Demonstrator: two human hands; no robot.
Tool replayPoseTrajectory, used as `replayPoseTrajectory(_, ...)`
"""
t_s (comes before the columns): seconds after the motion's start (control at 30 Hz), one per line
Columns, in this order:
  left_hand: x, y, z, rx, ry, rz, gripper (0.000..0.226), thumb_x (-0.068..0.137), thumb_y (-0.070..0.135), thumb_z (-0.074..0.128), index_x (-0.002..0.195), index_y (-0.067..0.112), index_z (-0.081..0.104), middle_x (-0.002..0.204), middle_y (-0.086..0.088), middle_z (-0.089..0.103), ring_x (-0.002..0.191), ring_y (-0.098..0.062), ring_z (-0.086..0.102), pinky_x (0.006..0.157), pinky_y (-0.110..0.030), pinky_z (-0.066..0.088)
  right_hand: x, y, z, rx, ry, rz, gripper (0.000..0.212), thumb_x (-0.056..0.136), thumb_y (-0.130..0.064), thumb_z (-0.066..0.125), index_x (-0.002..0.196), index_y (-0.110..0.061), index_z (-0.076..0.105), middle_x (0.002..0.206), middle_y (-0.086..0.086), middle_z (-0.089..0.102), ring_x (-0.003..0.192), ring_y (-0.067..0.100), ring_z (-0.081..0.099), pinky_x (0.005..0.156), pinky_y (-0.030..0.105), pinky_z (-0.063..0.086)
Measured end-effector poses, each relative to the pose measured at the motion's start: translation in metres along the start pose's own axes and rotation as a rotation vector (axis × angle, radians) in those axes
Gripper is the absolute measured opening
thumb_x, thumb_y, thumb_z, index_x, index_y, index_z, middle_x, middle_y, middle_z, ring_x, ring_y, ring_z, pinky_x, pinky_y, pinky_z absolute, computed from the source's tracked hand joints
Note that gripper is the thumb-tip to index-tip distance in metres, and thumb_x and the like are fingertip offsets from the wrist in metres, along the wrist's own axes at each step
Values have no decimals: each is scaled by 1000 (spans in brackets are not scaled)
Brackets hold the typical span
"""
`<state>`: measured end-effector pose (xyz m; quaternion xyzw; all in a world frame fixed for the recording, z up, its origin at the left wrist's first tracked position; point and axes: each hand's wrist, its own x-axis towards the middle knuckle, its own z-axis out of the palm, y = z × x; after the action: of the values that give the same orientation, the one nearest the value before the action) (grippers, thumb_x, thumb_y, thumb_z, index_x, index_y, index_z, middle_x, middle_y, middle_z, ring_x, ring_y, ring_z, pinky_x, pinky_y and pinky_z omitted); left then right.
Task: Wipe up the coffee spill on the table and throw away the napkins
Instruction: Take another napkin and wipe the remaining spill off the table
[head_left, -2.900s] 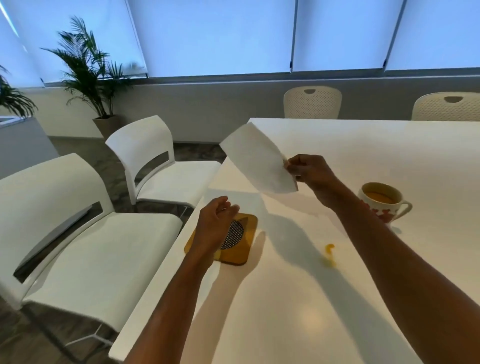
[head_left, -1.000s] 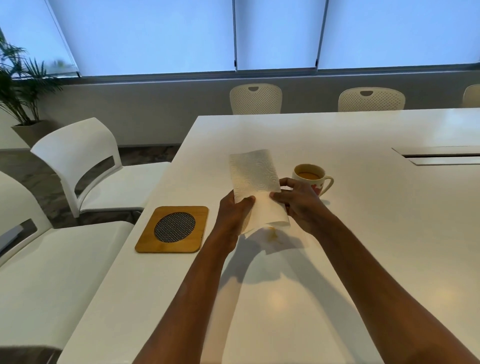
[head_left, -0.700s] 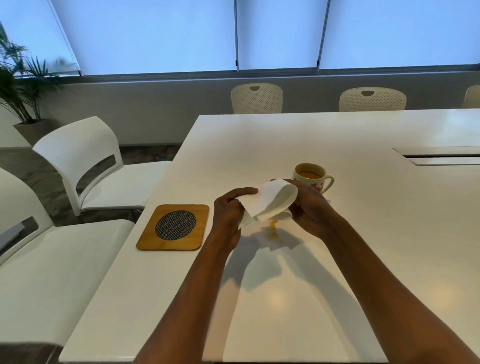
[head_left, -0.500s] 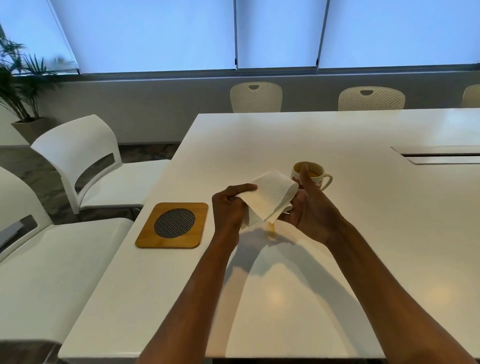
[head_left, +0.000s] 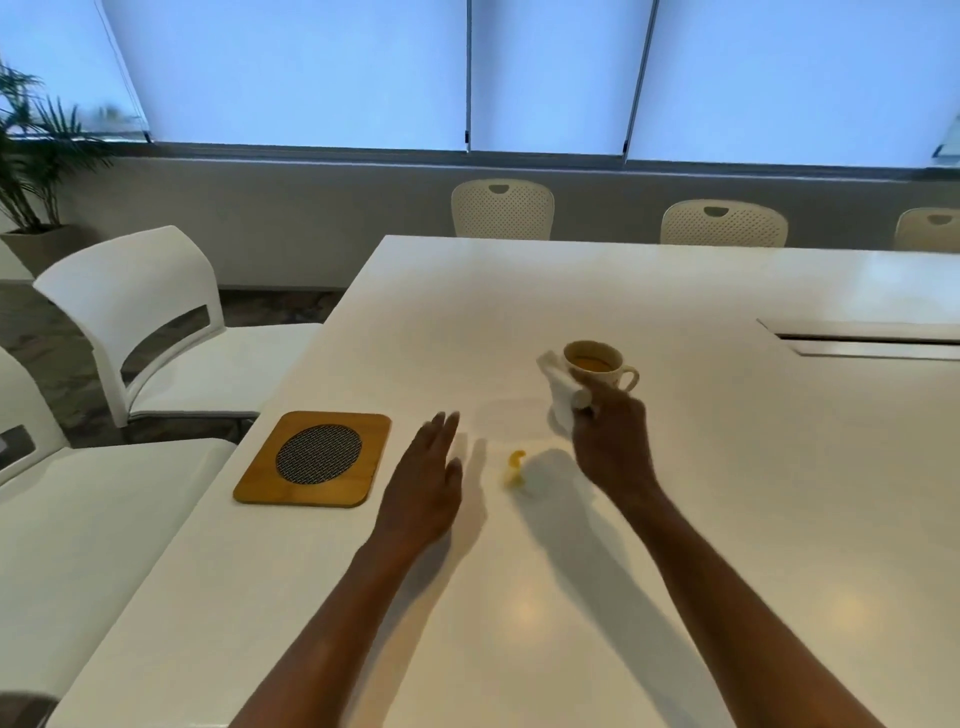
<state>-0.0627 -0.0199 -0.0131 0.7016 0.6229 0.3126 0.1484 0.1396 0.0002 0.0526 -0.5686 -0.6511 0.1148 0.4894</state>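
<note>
Half a second ago both hands shared the folded napkin above the stain; now they have parted. The left hand (head_left: 423, 486) has let go and lies flat with its fingers straight and close together, palm down, at about 9 o'clock from the coffee spill (head_left: 514, 467). Its fingertips are motion-blurred, and I cannot tell whether it touches the counter (head_left: 727, 493) or hovers just over it. The right hand (head_left: 613, 447) alone now holds the napkin (head_left: 558, 395), bunched into a wad and pinched in its curled fingers, at about 1 o'clock from the spill and raised off the surface. The sheet that was held open nearly three seconds ago is now a small crumpled bundle.

The spill itself is unchanged: a small orange-brown streak on the white top between the two hands, touched by neither hand nor paper. The mug (head_left: 597, 358), filled with brown liquid, stands where it did, just beyond the napkin at the spill's 1 o'clock, handle pointing to 3 o'clock. Its side is mostly hidden behind the napkin and fingers, so its markings cannot be read.

The wooden trivet (head_left: 314, 457) with its dark mesh disc sits at the spill's 9 o'clock, beyond the left hand, near the counter's edge. It shows no readable lettering.
</note>
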Motion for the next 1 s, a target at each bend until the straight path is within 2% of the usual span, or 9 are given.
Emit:
replayPoseTrajectory(0.13,-7,-14,14,338,-146,-22,54,104,37,21,153,19,12,163,1,2,150,-13,-1,120,-31,1,-11,22,29,-251,-372,-181,43,90,7,50,129,-9,59,131,15,61,119,32,58,99,44,48)
replayPoseTrajectory(0.23,-7,-19,16,390,-173,-19,56,103,43,16,154,20,7,163,2,1,149,-12,-3,120,-32,-1,-21,32,47,-373,-576,-126,45,96,-14,50,140,-15,47,154,10,37,138,30,42,106,45,42)
replayPoseTrajectory(0.37,-6,-26,18,380,-160,11,56,103,42,15,153,22,6,162,4,1,149,-10,-2,120,-31,0,-15,42,51,-560,-864,-142,62,97,-45,43,151,-21,25,163,6,13,150,27,15,117,44,23)
replayPoseTrajectory(0.43,-6,-28,19,363,-140,20,54,103,39,14,153,22,7,162,4,2,149,-10,-2,120,-30,-1,-3,43,48,-535,-958,-92,65,96,-57,38,150,-22,28,162,3,19,147,27,23,116,45,26)
replayPoseTrajectory(0.53,-6,-29,21,360,-99,35,52,103,36,15,153,22,9,162,4,5,149,-9,1,119,-29,-1,5,40,54,-377,-811,-20,48,98,-54,34,120,-16,54,124,4,57,103,17,53,87,35,47)
replayPoseTrajectory(0.6,-5,-31,23,354,-86,38,52,103,36,15,153,22,10,162,4,6,149,-9,1,119,-28,-1,-1,40,63,-351,-698,21,42,100,-49,36,118,-14,52,122,6,57,105,19,54,88,34,47)
replayPoseTrajectory(0.7,-5,-33,25,343,-74,41,52,103,35,15,153,22,11,162,4,7,149,-8,2,119,-28,-1,-19,44,78,-430,-713,3,57,103,-41,31,150,-10,22,161,11,20,149,26,17,120,39,15)
replayPoseTrajectory(0.8,-4,-35,25,322,-65,50,51,104,33,16,153,22,13,162,4,8,149,-8,3,120,-29,1,-34,38,84,-469,-745,-109,57,105,-38,22,154,-13,7,164,8,0,151,19,-6,118,32,-5)
replayPoseTrajectory(1.0,-4,-36,20,315,-72,83,51,103,29,20,153,20,13,162,2,9,149,-9,3,119,-28,1,-83,31,51,-465,-818,-272,53,103,-45,13,151,-30,-6,159,-11,-16,146,3,-20,117,25,-9)
